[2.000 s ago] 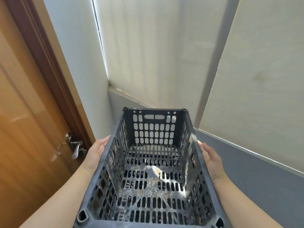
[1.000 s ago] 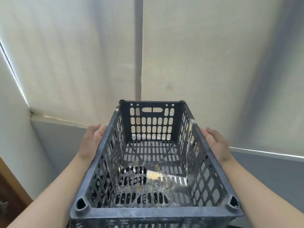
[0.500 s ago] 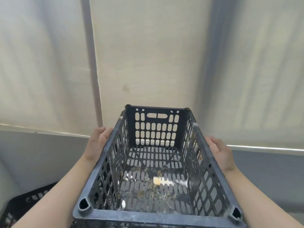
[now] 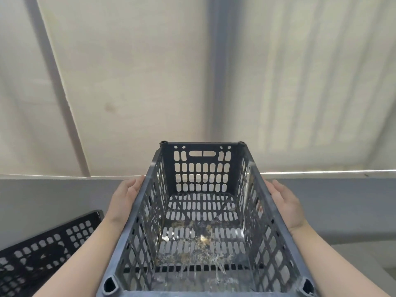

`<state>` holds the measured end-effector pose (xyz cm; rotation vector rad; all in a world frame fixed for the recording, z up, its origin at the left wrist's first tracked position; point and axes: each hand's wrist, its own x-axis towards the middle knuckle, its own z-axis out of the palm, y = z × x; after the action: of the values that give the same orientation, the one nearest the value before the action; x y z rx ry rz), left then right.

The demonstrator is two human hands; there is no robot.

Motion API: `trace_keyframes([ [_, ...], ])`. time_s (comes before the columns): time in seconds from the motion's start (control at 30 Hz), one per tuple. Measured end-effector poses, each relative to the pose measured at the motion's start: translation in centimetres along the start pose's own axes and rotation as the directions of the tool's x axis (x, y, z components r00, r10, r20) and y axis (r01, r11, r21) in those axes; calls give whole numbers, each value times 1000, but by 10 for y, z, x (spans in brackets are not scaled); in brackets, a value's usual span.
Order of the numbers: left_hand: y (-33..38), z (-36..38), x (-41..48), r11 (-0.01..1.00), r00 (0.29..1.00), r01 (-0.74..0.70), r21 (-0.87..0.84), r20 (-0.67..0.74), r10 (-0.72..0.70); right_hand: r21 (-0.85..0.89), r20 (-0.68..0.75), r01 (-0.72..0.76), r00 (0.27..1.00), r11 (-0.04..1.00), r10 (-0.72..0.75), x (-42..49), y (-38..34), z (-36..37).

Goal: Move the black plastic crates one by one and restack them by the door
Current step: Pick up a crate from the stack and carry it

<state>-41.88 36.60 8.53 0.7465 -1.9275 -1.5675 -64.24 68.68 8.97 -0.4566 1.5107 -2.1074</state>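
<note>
I hold an empty black plastic crate level in front of me, open side up, with dried dirt on its slotted bottom. My left hand presses flat against the crate's left wall. On the opposite wall my right hand does the same. A second black crate shows at the lower left, partly cut off by the frame edge and my left forearm. The door is out of view.
Pale roller blinds fill the wall ahead, above a white sill line and a grey lower wall. A strip of light floor or ledge appears at the lower right.
My view has swung right, away from the wooden door, which has left the frame. The carried crate stays in both hands, and a second crate has come into view at the lower left.
</note>
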Motion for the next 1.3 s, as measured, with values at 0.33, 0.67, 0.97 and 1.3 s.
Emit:
trace_keyframes([
  [0.33, -19, 33, -20, 993, 997, 32, -110, 80, -23, -29, -14, -41, 999, 999, 41, -32, 12, -14],
  [0.67, -12, 70, -53, 962, 988, 156, -225, 42, -151, -213, -26, -110, 994, 971, 107, -18, 48, -57],
  [0.97, -73, 129, -44, 862, 919, 393, -322, 104, -380, -242, 25, -239, 967, 940, 253, 17, 80, -137],
  [1.3, -163, 212, -48, 798, 852, 518, -307, 107, -512, -263, 30, -413, 900, 872, 435, 51, 180, -237],
])
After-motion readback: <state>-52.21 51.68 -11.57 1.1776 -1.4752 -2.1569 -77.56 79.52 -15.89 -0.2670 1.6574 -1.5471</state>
